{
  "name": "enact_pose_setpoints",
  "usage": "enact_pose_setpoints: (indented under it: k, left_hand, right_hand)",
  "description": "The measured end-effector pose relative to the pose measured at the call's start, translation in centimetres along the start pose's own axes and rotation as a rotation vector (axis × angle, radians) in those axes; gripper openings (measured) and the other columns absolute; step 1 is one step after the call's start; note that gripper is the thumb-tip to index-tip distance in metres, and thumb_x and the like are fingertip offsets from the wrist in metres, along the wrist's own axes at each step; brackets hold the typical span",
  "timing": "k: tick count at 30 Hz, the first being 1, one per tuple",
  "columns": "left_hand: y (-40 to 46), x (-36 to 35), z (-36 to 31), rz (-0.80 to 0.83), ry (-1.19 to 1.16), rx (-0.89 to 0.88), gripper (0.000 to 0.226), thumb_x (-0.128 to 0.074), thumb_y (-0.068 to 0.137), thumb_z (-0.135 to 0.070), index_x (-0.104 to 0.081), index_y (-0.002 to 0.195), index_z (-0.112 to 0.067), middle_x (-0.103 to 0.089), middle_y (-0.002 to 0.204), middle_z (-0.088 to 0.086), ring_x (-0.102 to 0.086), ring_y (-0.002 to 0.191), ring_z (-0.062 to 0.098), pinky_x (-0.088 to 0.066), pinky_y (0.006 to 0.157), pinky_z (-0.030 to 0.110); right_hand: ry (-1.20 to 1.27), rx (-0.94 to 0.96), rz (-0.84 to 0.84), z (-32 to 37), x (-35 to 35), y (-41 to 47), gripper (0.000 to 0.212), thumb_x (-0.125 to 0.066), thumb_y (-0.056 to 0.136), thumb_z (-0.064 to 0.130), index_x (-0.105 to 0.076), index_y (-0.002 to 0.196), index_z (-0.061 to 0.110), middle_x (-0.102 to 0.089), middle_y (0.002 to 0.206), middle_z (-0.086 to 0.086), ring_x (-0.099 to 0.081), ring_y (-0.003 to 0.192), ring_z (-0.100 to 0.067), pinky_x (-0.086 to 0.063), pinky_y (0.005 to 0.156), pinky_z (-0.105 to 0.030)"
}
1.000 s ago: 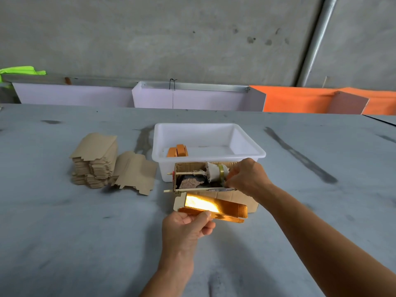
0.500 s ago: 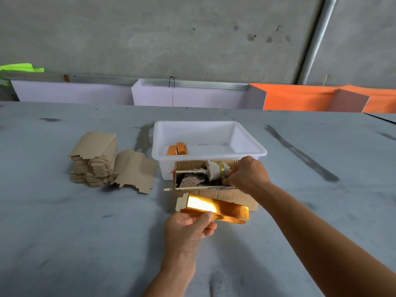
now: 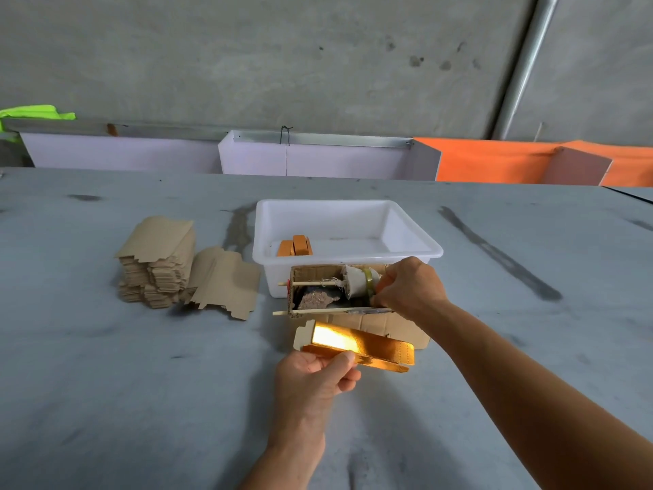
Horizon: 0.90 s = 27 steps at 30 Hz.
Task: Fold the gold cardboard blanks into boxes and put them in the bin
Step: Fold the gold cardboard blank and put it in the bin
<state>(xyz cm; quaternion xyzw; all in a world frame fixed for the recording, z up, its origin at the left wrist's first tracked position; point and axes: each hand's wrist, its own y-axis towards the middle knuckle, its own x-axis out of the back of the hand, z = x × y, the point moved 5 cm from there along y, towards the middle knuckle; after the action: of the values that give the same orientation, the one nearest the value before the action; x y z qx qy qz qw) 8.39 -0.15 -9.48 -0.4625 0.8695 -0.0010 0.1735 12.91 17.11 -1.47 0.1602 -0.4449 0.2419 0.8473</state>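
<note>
My left hand [image 3: 314,378] pinches a partly folded gold cardboard box [image 3: 367,346] by its near edge, holding it just above the table. My right hand [image 3: 410,288] reaches into a brown cardboard holder [image 3: 371,323] and its fingers curl at a roll of tape [image 3: 369,279] mounted on a stick; the fingertips are partly hidden. Behind it stands the white bin [image 3: 346,254] with folded gold boxes [image 3: 296,245] in its front left corner. A stack of flat blanks [image 3: 159,267], brown side up, sits at the left, with one loose blank [image 3: 226,282] beside it.
The grey table [image 3: 106,383] stretches wide on all sides. White [image 3: 318,159] and orange [image 3: 494,162] panels line its far edge below a concrete wall. A dark streak [image 3: 501,256] marks the table at the right.
The view has shifted slightly. My left hand and the gold box stay nearly in place; my right hand stays at the tape roll with only small finger motion.
</note>
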Motion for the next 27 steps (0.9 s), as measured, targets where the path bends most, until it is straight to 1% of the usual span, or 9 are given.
enact_pose_setpoints:
  k: [3,7,15,17,19,21,22,25,27]
  left_hand:
    - [-0.1,0.0,0.0,0.002,0.000,-0.001,0.007,-0.073,0.075,0.001,-0.068,0.072,-0.002,-0.069,0.063,0.015,-0.067,0.056,0.021,-0.055,0.054,0.025]
    - [-0.2,-0.2,0.0,0.007,-0.002,0.002,0.006,-0.072,0.076,0.002,-0.068,0.073,-0.001,-0.069,0.062,0.014,-0.066,0.055,0.021,-0.055,0.055,0.026]
    - [0.0,-0.6,-0.3,-0.007,-0.004,0.000,0.008,-0.072,0.076,0.001,-0.067,0.072,-0.003,-0.070,0.061,0.011,-0.066,0.055,0.019,-0.054,0.053,0.025]
    - [0.1,-0.6,-0.4,-0.015,-0.016,-0.002,0.009,-0.072,0.077,0.002,-0.067,0.072,-0.003,-0.069,0.060,0.009,-0.066,0.054,0.017,-0.054,0.052,0.023]
    - [0.4,-0.8,-0.6,-0.026,-0.036,0.000,0.008,-0.071,0.078,0.003,-0.066,0.074,-0.002,-0.070,0.060,0.008,-0.066,0.053,0.016,-0.054,0.051,0.021]
    - [0.7,-1.1,-0.6,-0.042,-0.055,0.003,0.006,-0.070,0.078,0.003,-0.065,0.078,0.000,-0.071,0.064,0.008,-0.069,0.058,0.017,-0.053,0.051,0.020]
    - [0.9,-1.2,-0.6,-0.053,-0.067,0.007,0.006,-0.070,0.079,0.003,-0.065,0.079,0.000,-0.072,0.065,0.008,-0.070,0.061,0.018,-0.053,0.051,0.019]
    - [1.3,-1.3,-0.4,-0.092,-0.118,0.013,0.009,-0.069,0.078,0.006,-0.065,0.076,-0.002,-0.071,0.066,0.007,-0.070,0.068,0.022,-0.055,0.054,0.020]
    - [1.4,-1.3,-0.2,-0.086,-0.147,0.017,0.006,-0.069,0.078,0.007,-0.066,0.080,0.001,-0.071,0.070,0.010,-0.069,0.074,0.025,-0.057,0.059,0.022]
  right_hand:
    - [0.039,-0.017,0.034,0.0,0.0,0.0,0.016,-0.074,0.078,0.012,-0.070,0.094,0.008,-0.058,0.072,0.001,-0.055,0.062,-0.011,-0.051,0.056,-0.022]
    - [0.104,-0.035,0.055,0.0,0.0,0.1,0.017,-0.073,0.078,0.008,-0.069,0.094,0.008,-0.057,0.073,0.001,-0.054,0.061,-0.011,-0.046,0.050,-0.018]
    - [0.264,-0.115,0.089,0.4,-0.1,0.0,0.011,-0.069,0.077,0.000,-0.069,0.086,0.006,-0.061,0.081,-0.006,-0.053,0.067,-0.013,-0.049,0.053,-0.022]
    - [0.296,-0.133,0.082,0.8,0.1,0.0,0.010,-0.067,0.078,0.000,-0.069,0.087,0.005,-0.059,0.079,-0.006,-0.052,0.067,-0.014,-0.047,0.052,-0.022]
    - [0.298,-0.144,0.066,1.2,0.5,0.3,0.013,-0.065,0.079,-0.002,-0.068,0.091,0.001,-0.064,0.084,-0.011,-0.059,0.071,-0.020,-0.048,0.056,-0.025]
    - [0.290,-0.165,0.073,1.5,0.7,0.5,0.020,-0.062,0.076,-0.008,-0.068,0.095,-0.004,-0.069,0.093,-0.021,-0.063,0.078,-0.028,-0.048,0.066,-0.031]
    - [0.275,-0.174,0.088,1.6,0.7,0.5,0.024,-0.061,0.074,-0.011,-0.067,0.097,-0.006,-0.069,0.095,-0.024,-0.061,0.078,-0.028,-0.048,0.068,-0.033]
    - [0.225,-0.181,0.127,1.7,0.9,0.3,0.029,-0.063,0.072,-0.014,-0.066,0.101,-0.008,-0.065,0.086,-0.018,-0.053,0.076,-0.022,-0.043,0.068,-0.031]
    - [0.250,-0.207,0.147,1.4,1.0,0.0,0.030,-0.064,0.071,-0.014,-0.066,0.101,-0.007,-0.061,0.084,-0.016,-0.054,0.076,-0.021,-0.043,0.065,-0.028]
